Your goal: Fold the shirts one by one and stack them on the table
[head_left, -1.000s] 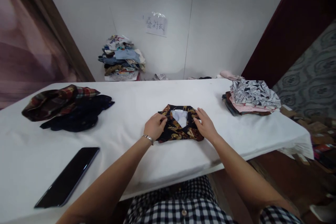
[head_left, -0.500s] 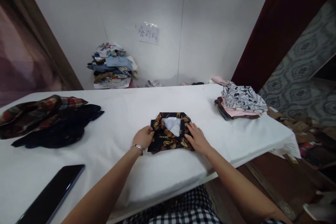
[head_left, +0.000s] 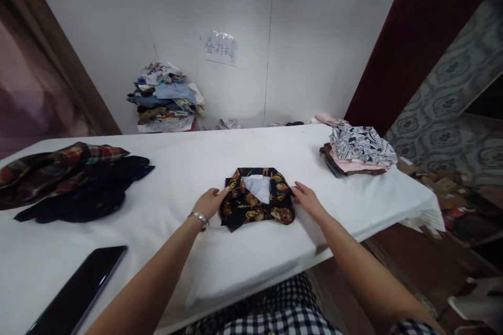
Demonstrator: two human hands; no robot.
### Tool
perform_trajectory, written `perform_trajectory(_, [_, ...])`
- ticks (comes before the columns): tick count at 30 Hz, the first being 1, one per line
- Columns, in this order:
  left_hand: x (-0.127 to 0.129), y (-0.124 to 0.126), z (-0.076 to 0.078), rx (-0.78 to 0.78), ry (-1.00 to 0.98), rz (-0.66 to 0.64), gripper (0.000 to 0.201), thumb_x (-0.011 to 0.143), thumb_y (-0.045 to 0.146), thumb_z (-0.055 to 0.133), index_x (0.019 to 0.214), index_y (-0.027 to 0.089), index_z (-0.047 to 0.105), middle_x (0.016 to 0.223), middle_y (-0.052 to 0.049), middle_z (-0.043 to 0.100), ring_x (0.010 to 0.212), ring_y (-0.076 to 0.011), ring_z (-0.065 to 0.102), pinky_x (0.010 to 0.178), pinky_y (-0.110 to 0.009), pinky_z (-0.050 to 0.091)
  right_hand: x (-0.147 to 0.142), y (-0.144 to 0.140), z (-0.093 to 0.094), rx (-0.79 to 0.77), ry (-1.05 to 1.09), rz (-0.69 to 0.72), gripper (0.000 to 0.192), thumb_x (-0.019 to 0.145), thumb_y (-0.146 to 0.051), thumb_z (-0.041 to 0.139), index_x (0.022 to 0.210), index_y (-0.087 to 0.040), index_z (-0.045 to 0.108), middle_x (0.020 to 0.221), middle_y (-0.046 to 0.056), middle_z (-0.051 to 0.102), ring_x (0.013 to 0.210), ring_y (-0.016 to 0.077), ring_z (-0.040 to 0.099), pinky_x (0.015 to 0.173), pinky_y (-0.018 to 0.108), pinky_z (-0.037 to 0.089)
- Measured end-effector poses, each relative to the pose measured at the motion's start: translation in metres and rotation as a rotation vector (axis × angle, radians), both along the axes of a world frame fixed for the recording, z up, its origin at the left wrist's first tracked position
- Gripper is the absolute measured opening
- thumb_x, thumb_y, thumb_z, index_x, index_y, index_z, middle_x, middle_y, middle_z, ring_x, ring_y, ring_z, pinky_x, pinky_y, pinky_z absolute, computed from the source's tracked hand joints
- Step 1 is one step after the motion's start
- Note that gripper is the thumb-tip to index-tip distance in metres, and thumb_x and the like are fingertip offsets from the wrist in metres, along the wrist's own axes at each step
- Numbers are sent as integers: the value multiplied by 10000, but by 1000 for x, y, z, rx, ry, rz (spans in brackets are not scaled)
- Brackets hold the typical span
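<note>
A black shirt with a brown and gold print lies folded on the white-covered table, collar toward the far side. Its pale lining and a small label show in the neck opening. My left hand, with a bracelet at the wrist, pinches the shirt's left edge between thumb and fingers. On the opposite side my right hand has its thumb and fingertips closed on the right edge.
At right stands a stack of folded clothes, a black-and-white printed one on top. A plaid shirt and a dark garment lie at left, with a black phone nearer me. Behind the table rises a clothes pile.
My right hand has shifted from lying over the shirt's right part to its outer right edge. The left hand stays at the left edge, and the shirt lies nearly in place.
</note>
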State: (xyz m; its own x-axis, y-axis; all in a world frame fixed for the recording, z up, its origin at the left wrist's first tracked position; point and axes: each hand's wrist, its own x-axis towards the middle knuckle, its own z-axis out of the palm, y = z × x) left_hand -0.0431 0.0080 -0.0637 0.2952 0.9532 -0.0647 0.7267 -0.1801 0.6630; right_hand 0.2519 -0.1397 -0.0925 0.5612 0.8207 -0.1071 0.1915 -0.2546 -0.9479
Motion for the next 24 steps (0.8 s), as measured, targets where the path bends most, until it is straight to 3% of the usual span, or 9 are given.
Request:
perform_trajectory(3, [15, 8, -1, -44, 27, 38, 485, 723, 622, 552, 839, 159, 640, 945, -173, 718, 938, -316, 666, 729, -354, 489, 1, 15, 13, -135, 103, -46, 668, 801, -458, 615, 1363, -133, 461, 1266, 181, 602, 990, 283, 662, 691, 385, 578])
perform_trajectory(7, [32, 3, -1, -397, -185, 62, 372, 668, 497, 698, 799, 153, 646, 937, -167, 730, 896, -296, 686, 695, -313, 517, -11, 33, 19, -189, 213, 54, 412, 727, -383, 724, 1057, -143, 667, 1007, 124, 725, 829, 238, 689, 676, 335, 562])
perform_trajectory(9, [34, -3, 0, -571, -371, 55, 301, 667, 408, 732, 816, 155, 664, 920, -146, 739, 855, -279, 697, 684, -307, 536, -17, 38, 20, -171, 318, 139, 245, 710, -306, 739, 883, -138, 697, 862, 96, 744, 779, 213, 693, 718, 318, 560])
perform_trajectory(11, [33, -7, 1, -644, -505, 62, 255, 655, 327, 756, 824, 153, 678, 883, -131, 745, 819, -274, 702, 687, -314, 552, -20, 42, 23, -138, 397, 172, 157, 707, -234, 721, 831, -144, 689, 793, 75, 743, 742, 199, 694, 738, 323, 564])
perform_trajectory(16, [33, -5, 3, -674, -847, 76, 290, 636, 244, 776, 884, 126, 683, 837, -129, 744, 782, -268, 706, 713, -349, 572, -11, 62, 40, 69, 519, 185, 248, 666, -182, 722, 906, -160, 662, 728, 36, 728, 663, 195, 678, 693, 355, 572])
perform_trajectory(18, [38, -2, 5, -775, -955, 126, 285, 677, 239, 743, 921, 104, 682, 841, -143, 740, 769, -266, 707, 709, -366, 577, -1, 71, 47, 137, 472, 136, 370, 664, -223, 744, 1017, -174, 645, 815, 40, 736, 722, 199, 683, 724, 362, 567])
perform_trajectory(21, [47, -3, 4, -875, -925, 315, 247, 705, 201, 722, 919, 86, 677, 768, -146, 728, 669, -261, 698, 660, -385, 580, 17, 73, 52, 132, 296, -69, 531, 669, -289, 757, 1165, -177, 601, 977, 74, 723, 885, 224, 673, 808, 380, 541])
perform_trajectory(24, [52, -8, -3, -864, -904, 398, 247, 710, 138, 711, 948, 96, 660, 708, -110, 716, 607, -239, 683, 645, -389, 581, 21, 49, 43, 163, 152, -251, 467, 702, -284, 714, 1145, -179, 610, 1092, 81, 689, 1048, 216, 621, 877, 332, 505])
